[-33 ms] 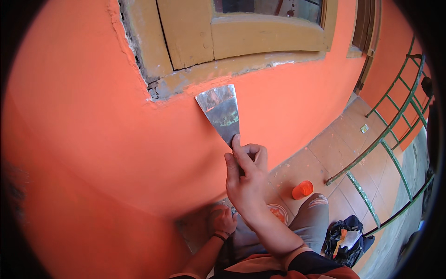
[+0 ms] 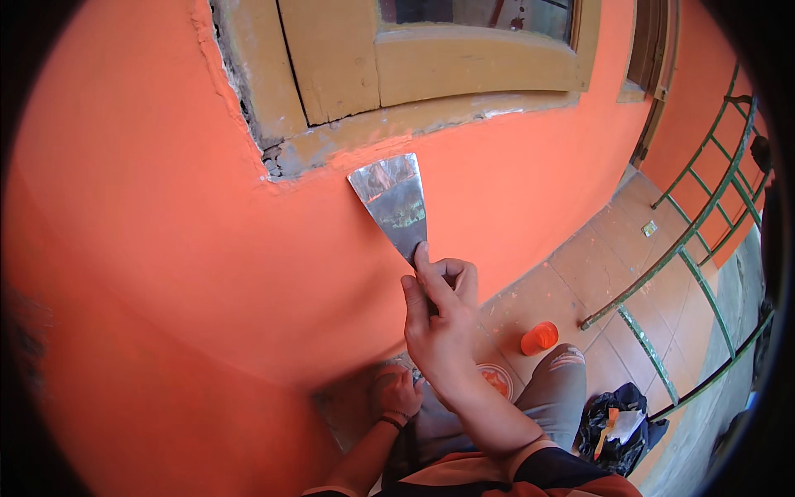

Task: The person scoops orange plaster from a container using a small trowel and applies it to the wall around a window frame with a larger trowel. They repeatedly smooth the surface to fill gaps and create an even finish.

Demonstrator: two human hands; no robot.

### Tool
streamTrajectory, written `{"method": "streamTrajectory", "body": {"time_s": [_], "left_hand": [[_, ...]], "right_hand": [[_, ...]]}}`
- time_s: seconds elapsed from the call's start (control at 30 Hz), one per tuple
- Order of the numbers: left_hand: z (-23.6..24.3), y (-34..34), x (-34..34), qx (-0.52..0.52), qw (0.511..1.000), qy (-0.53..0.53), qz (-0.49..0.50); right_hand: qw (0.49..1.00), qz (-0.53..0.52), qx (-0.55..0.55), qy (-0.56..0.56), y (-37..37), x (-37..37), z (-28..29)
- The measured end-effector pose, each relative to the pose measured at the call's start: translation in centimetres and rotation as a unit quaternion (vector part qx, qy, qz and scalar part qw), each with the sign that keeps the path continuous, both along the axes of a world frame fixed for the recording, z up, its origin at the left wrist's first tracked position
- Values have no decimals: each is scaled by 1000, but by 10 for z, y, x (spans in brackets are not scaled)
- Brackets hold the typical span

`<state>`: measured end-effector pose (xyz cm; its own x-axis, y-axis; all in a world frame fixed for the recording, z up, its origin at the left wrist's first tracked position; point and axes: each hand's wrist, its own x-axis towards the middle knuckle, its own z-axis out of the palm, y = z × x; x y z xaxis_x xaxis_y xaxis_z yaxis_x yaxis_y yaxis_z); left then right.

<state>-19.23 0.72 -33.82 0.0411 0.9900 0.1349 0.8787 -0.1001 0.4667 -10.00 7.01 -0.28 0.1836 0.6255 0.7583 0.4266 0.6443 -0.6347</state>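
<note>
My right hand [image 2: 439, 315] grips a metal scraper [image 2: 393, 203] by the handle, its wide, paint-marked blade raised just below the yellow-brown window frame [image 2: 455, 74], where the plaster edge is chipped and cracked. Behind the blade is the orange wall [image 2: 166, 232]. Low down, beside my bent leg [image 2: 546, 398], my left hand [image 2: 399, 391] has its fingers curled in; whatever it may hold is hidden. A round container with orange paint [image 2: 495, 379] is partly covered by my right arm.
An orange cup [image 2: 538, 338] stands on the tiled floor [image 2: 580, 265], with a small flat item [image 2: 649, 229] farther back. Green metal railings [image 2: 638, 294] run along the right, near a black plastic bag [image 2: 609, 422] with orange and white items. A narrow door or shutter [image 2: 650, 50] is at the back.
The scraper and my right hand sit very slightly lower than in the earlier frame. Everything else looks the same.
</note>
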Motion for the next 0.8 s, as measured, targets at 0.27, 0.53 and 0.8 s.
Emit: {"method": "streamTrajectory", "body": {"time_s": [0.27,0.53,0.8], "left_hand": [[10,5,2,85,993,-43,64],[42,-12,8,72,986,-152,16],[172,-30,26,46,969,-239,-26]], "right_hand": [[880,362,-192,238,-22,92,-20],[683,547,-275,399,-41,185,-48],[654,605,-262,372,-55,245,-78]]}}
